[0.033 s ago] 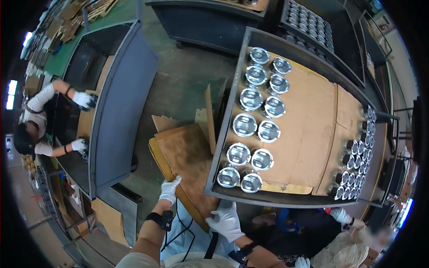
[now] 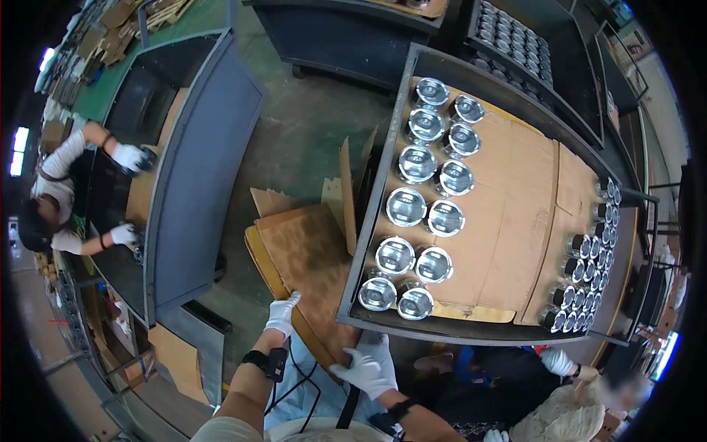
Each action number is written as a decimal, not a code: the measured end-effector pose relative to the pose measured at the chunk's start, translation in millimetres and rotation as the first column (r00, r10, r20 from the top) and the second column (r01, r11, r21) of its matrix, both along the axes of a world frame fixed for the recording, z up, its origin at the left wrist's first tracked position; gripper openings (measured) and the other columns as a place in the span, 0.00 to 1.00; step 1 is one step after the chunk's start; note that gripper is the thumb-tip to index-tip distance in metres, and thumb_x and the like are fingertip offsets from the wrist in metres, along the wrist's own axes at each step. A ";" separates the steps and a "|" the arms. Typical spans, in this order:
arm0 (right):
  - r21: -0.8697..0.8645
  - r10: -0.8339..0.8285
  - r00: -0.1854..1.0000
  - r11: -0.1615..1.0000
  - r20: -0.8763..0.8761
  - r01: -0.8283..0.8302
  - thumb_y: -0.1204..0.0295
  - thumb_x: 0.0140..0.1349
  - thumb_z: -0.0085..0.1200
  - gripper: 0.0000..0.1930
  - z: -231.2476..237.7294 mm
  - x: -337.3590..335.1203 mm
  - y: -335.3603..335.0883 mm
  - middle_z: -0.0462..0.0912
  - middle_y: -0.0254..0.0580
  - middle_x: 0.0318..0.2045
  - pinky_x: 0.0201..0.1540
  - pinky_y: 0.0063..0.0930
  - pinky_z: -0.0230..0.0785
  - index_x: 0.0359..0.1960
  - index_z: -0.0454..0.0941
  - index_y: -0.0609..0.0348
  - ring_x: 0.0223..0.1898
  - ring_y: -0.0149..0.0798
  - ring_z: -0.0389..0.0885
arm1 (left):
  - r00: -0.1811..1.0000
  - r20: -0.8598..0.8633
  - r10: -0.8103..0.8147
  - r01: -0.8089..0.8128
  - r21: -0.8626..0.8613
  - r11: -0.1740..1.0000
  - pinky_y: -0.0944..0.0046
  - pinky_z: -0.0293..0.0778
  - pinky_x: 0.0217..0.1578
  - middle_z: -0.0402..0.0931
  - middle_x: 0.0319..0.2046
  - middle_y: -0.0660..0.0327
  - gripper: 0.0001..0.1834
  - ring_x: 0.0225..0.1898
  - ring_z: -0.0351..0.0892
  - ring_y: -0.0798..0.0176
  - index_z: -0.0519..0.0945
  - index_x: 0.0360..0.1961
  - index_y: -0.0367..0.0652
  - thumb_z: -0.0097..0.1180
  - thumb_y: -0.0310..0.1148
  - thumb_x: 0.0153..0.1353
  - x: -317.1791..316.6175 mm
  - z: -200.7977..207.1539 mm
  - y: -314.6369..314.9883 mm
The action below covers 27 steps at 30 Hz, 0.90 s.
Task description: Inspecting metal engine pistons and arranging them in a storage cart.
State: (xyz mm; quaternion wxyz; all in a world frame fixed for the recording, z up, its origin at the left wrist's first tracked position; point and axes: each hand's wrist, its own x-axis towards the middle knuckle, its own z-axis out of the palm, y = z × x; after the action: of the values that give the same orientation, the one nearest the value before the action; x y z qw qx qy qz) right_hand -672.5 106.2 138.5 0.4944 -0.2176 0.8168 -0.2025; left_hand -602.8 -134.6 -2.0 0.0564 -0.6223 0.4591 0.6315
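My left hand, in a white glove, grips the left edge of a stack of brown cardboard sheets, its thumb lying on top. The upper sheet has dark, blotchy stains. At the stack's near right corner is my gloved right hand, its fingers spread and touching the cardboard. The near end of the stack lies close to my body. To the right, a metal-walled cart holds shiny metal pistons in two columns along its left side, standing on a cardboard liner. More pistons stand along its right side.
A blue-grey cart stands at the left, with a co-worker's gloved hands inside it. Another person is at the lower right, beyond the piston cart's near edge. Upright cardboard pieces stand behind the stack. Dark cables hang before me.
My right hand has shifted slightly left, further onto the corner of the cardboard. My left hand keeps its grip. The co-worker's hands at the left have moved a little.
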 end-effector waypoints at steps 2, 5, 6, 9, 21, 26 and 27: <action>0.077 -0.162 0.920 0.987 0.356 0.144 0.44 0.50 0.57 0.46 -60.0 48.2 -8.3 0.67 0.63 0.59 0.65 0.38 0.55 0.65 0.59 0.62 0.64 0.55 0.62 | 0.992 0.034 0.120 -0.114 -0.156 0.981 0.63 0.72 0.40 0.81 0.35 0.55 0.18 0.34 0.78 0.61 0.79 0.41 0.31 0.64 0.34 0.55 -0.9 -17.6 9.9; 0.168 0.015 0.954 0.983 0.301 -0.068 0.48 0.51 0.56 0.51 -88.3 69.0 -25.1 0.58 0.65 0.63 0.66 0.40 0.53 0.68 0.44 0.66 0.65 0.57 0.58 | 0.986 0.119 -0.113 0.137 -0.223 0.965 0.62 0.72 0.35 0.82 0.33 0.54 0.16 0.32 0.79 0.59 0.79 0.39 0.30 0.60 0.34 0.58 -24.0 1.7 21.0; 0.162 0.027 0.951 0.984 0.309 -0.081 0.48 0.51 0.56 0.51 -100.8 80.7 -29.7 0.58 0.65 0.63 0.66 0.40 0.53 0.68 0.44 0.66 0.65 0.57 0.58 | 0.987 0.128 -0.101 0.129 -0.228 0.965 0.62 0.72 0.35 0.82 0.33 0.54 0.16 0.32 0.79 0.59 0.79 0.39 0.30 0.60 0.34 0.58 -27.4 5.0 21.0; 0.224 -0.062 0.993 0.974 0.098 0.039 0.63 0.55 0.51 0.43 -130.9 105.7 -25.5 0.56 0.67 0.64 0.62 0.42 0.59 0.69 0.42 0.64 0.64 0.60 0.59 | 0.982 0.025 -0.189 0.188 -0.277 0.942 0.63 0.72 0.35 0.82 0.34 0.57 0.15 0.33 0.79 0.62 0.79 0.40 0.30 0.62 0.33 0.57 -40.0 9.0 29.4; 0.253 -0.034 0.987 0.965 -0.156 0.073 0.65 0.49 0.50 0.40 -130.7 93.1 -25.5 0.78 0.62 0.45 0.56 0.35 0.64 0.67 0.54 0.61 0.48 0.53 0.77 | 0.711 0.067 -0.700 0.641 -0.470 0.607 0.52 0.75 0.40 0.78 0.33 0.37 0.27 0.40 0.80 0.42 0.75 0.48 0.34 0.56 0.47 0.56 -92.0 23.1 32.8; 0.254 -0.560 0.827 0.808 0.048 0.532 0.71 0.45 0.56 0.32 -105.7 93.3 -38.3 0.75 0.58 0.43 0.46 0.32 0.66 0.54 0.62 0.69 0.45 0.50 0.75 | 0.853 0.346 -0.390 0.484 -0.805 0.344 0.58 0.52 0.64 0.48 0.66 0.39 0.43 0.68 0.46 0.41 0.67 0.56 0.28 0.61 0.55 0.50 -46.3 -4.8 -28.8; 0.212 -0.549 0.831 0.804 -0.096 0.556 0.67 0.45 0.58 0.24 -106.6 99.7 -54.0 0.81 0.63 0.29 0.31 0.37 0.73 0.42 0.74 0.76 0.30 0.55 0.83 | 0.881 0.317 -0.351 0.469 -0.683 0.560 0.58 0.55 0.63 0.53 0.63 0.38 0.47 0.66 0.52 0.42 0.64 0.57 0.26 0.62 0.56 0.49 -9.3 -57.1 -52.0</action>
State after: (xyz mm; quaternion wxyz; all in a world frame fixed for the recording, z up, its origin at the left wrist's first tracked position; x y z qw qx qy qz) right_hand -572.8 52.2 31.9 0.4240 0.0854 0.8697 -0.2378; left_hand -612.1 -186.6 -59.1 -0.0234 -0.5094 0.8022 0.3105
